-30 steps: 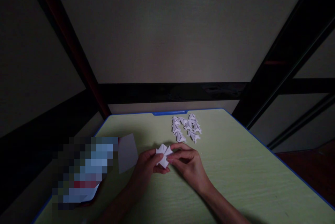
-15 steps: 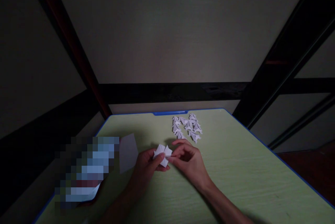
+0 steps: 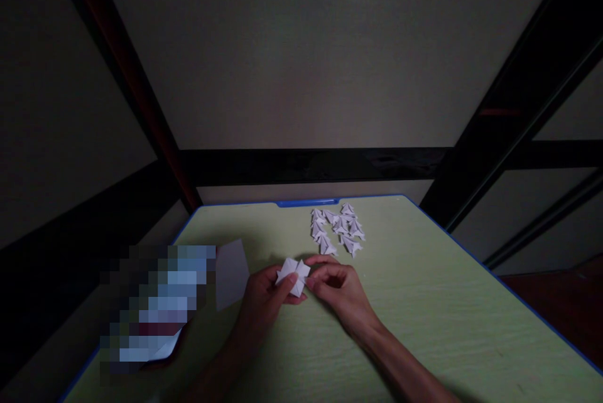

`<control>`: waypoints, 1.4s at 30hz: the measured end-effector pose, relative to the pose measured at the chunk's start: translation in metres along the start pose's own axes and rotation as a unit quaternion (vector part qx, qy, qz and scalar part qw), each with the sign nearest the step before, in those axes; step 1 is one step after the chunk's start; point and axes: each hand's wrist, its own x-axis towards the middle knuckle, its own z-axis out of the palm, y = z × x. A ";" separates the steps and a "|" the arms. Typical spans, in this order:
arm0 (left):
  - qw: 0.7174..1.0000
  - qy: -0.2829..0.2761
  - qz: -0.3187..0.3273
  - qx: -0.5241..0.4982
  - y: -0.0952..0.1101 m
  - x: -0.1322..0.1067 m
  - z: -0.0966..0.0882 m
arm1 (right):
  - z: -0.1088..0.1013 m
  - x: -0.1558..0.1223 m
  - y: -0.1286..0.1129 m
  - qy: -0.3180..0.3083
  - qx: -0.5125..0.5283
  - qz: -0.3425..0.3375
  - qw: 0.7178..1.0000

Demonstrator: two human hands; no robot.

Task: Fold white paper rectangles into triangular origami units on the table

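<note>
A small white folded paper (image 3: 291, 269) with several pointed flaps is held just above the table. My left hand (image 3: 266, 293) grips it, thumb pressed on top and fingers underneath. At the paper's right edge, my right hand (image 3: 339, 287) is closed, its thumb and index finger pinching a flap there. The other fingers of that hand are curled. Beyond my hands lies a group of several white folded paper figures (image 3: 340, 223). A flat sheet of white paper (image 3: 230, 274) rests to the left of my left hand.
The pale green table (image 3: 424, 302) has a blue rim with a blue tray piece (image 3: 308, 203) at the far edge. On the left lies a device with a bright, pixelated screen (image 3: 164, 321). A wall panel (image 3: 306, 64) rises behind the table.
My right thumb and index finger have shifted slightly right, to the edge of the folded paper. My left hand keeps its hold almost unchanged.
</note>
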 end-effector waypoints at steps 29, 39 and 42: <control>0.998 -0.045 -0.034 -0.011 -0.003 0.001 0.001 | 0.001 -0.001 0.001 -0.015 -0.003 -0.024 1.000; 0.995 -0.056 0.042 0.068 -0.004 0.002 -0.003 | 0.002 -0.001 0.003 -0.065 0.012 0.040 0.997; 0.995 -0.068 0.036 0.065 -0.003 0.002 -0.002 | 0.002 -0.001 0.003 -0.093 -0.016 0.039 0.995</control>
